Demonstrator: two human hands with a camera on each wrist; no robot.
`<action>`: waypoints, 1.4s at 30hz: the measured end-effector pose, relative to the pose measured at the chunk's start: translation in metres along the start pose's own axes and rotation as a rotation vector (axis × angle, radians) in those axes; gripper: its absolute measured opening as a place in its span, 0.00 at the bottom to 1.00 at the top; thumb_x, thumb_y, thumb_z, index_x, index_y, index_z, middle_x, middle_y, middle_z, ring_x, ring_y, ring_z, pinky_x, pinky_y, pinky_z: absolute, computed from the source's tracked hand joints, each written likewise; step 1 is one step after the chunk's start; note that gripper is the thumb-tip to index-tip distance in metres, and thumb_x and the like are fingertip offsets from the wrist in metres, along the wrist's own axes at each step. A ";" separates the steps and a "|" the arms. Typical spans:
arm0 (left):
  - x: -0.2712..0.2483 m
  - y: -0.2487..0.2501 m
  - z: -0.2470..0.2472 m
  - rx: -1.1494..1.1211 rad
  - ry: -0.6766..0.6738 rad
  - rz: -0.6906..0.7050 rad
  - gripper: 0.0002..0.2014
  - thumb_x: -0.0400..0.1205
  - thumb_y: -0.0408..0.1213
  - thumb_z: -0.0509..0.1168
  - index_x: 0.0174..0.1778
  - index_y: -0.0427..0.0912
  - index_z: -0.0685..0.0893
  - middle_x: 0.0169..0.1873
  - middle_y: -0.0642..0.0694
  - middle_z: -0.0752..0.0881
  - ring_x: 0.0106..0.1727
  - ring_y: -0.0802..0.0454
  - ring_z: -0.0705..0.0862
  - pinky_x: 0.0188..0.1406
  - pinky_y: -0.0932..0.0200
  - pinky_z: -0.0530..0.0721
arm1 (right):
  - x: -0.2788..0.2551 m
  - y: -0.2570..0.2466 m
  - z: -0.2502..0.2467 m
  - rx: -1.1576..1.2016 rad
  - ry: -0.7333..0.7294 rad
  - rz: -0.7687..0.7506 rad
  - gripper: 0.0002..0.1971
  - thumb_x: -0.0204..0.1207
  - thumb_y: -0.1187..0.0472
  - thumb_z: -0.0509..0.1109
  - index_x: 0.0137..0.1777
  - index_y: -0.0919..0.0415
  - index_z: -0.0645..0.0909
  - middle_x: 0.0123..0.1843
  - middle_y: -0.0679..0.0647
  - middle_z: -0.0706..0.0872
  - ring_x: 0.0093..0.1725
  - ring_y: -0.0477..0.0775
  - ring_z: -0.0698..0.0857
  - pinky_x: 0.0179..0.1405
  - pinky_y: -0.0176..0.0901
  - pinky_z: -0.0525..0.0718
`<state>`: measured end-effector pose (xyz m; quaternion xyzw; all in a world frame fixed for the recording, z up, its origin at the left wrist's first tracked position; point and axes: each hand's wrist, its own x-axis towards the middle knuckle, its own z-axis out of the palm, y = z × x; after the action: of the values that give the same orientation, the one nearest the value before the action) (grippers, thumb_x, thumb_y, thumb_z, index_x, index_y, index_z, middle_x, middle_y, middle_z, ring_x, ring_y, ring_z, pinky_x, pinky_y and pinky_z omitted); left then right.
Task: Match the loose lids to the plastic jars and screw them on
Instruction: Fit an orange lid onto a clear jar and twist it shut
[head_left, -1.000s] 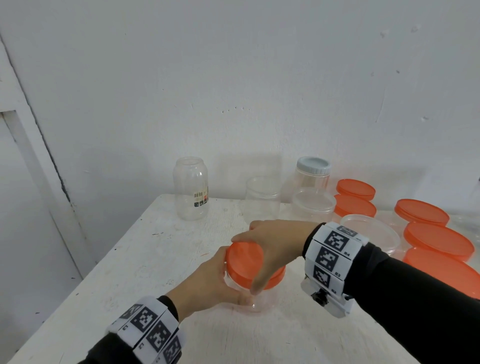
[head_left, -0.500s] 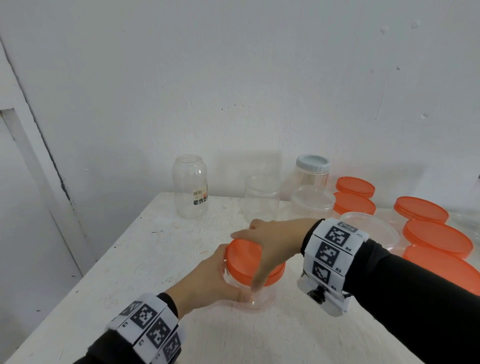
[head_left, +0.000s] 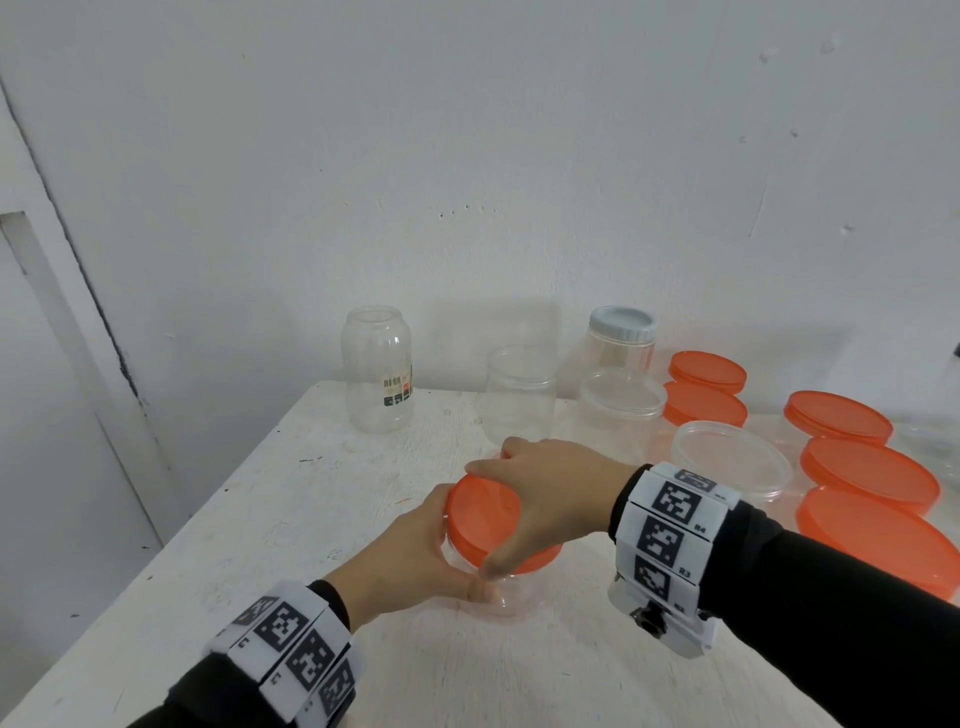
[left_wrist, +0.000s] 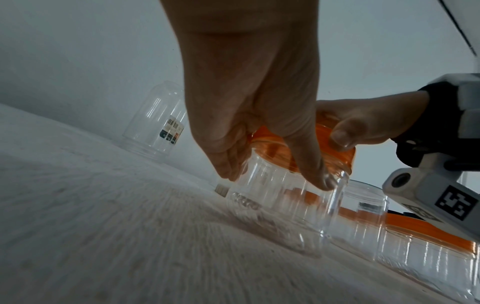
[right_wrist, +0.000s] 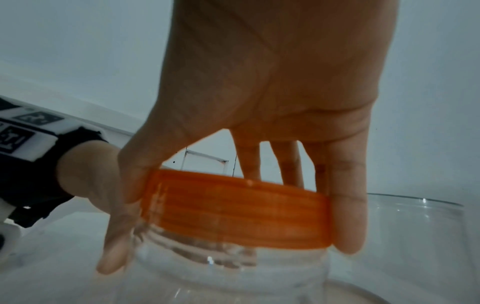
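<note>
A small clear plastic jar (head_left: 511, 592) stands on the white table (head_left: 291, 509) near its middle, with an orange lid (head_left: 483, 512) on its mouth. My left hand (head_left: 410, 556) grips the jar's wall from the left; in the left wrist view its fingers (left_wrist: 309, 164) wrap the clear jar (left_wrist: 280, 205) under the orange lid (left_wrist: 337, 148). My right hand (head_left: 550, 499) reaches over from the right, its fingers and thumb clamped round the lid's rim. The right wrist view shows the ribbed orange lid (right_wrist: 233, 209) pinched between thumb and fingers (right_wrist: 345, 205) above the jar (right_wrist: 228, 273).
At the back stand an open labelled bottle (head_left: 378, 369), an open clear jar (head_left: 519, 400), a jar with a pale blue lid (head_left: 621, 338) and a wide open tub (head_left: 621, 410). Several orange-lidded tubs (head_left: 867, 467) and an open tub (head_left: 727, 457) crowd the right side. The table's left edge is close.
Both hands and the jar stay in the same place; the right hand's grip on the lid has shifted only slightly.
</note>
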<state>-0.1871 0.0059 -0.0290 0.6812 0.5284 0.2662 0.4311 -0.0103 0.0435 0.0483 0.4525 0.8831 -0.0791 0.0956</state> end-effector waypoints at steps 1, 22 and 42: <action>0.000 0.000 0.000 0.003 0.005 -0.002 0.49 0.61 0.45 0.86 0.74 0.59 0.64 0.65 0.60 0.78 0.67 0.60 0.78 0.70 0.55 0.79 | 0.000 -0.001 0.002 0.001 0.015 0.009 0.52 0.55 0.21 0.69 0.79 0.39 0.59 0.64 0.49 0.72 0.60 0.55 0.75 0.51 0.47 0.76; -0.001 0.002 0.002 0.001 0.025 -0.011 0.59 0.50 0.58 0.82 0.77 0.58 0.62 0.66 0.61 0.78 0.68 0.59 0.78 0.70 0.53 0.79 | 0.001 -0.008 -0.019 0.083 -0.148 0.003 0.47 0.60 0.33 0.78 0.78 0.28 0.58 0.70 0.44 0.68 0.71 0.54 0.70 0.64 0.54 0.77; 0.003 0.002 0.010 0.066 0.094 -0.019 0.45 0.60 0.50 0.85 0.69 0.59 0.66 0.55 0.65 0.80 0.55 0.69 0.79 0.43 0.73 0.76 | -0.002 -0.019 0.022 0.059 0.202 0.238 0.44 0.60 0.19 0.59 0.75 0.40 0.66 0.67 0.54 0.73 0.63 0.63 0.73 0.51 0.52 0.71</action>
<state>-0.1766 0.0053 -0.0324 0.6768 0.5628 0.2765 0.3856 -0.0227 0.0261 0.0281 0.5623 0.8256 -0.0473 0.0016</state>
